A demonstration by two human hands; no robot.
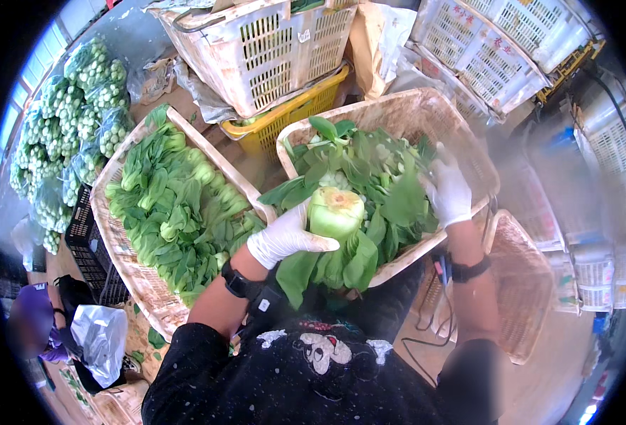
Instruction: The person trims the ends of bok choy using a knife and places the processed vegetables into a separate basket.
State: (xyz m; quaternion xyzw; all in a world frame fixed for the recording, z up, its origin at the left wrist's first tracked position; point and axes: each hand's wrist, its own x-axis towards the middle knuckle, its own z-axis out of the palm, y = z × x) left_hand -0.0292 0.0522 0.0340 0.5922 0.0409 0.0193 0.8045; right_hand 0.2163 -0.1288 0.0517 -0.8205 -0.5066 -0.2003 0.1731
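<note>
My left hand point(294, 234), in a white glove, holds a head of bok choy point(336, 212) with its cut base facing up and its leaves hanging down. My gloved right hand point(448, 186) is at the right side of the plastic basket point(424, 106) in front of me, by some blurred leaves; whether its fingers hold anything is unclear. Loose green leaves point(392, 191) and pale stem pieces fill much of that basket. To the left, a second basket point(116, 255) holds many heads of bok choy point(180, 196) in rows.
White crates point(270, 58) stand beyond, one over a yellow crate point(286, 111). More crates point(483, 53) are stacked at the upper right. Bagged vegetables point(74, 127) are piled at left, near a person point(37, 319) with a plastic bag. An empty basket point(525, 292) and a cable point(424, 340) lie at right.
</note>
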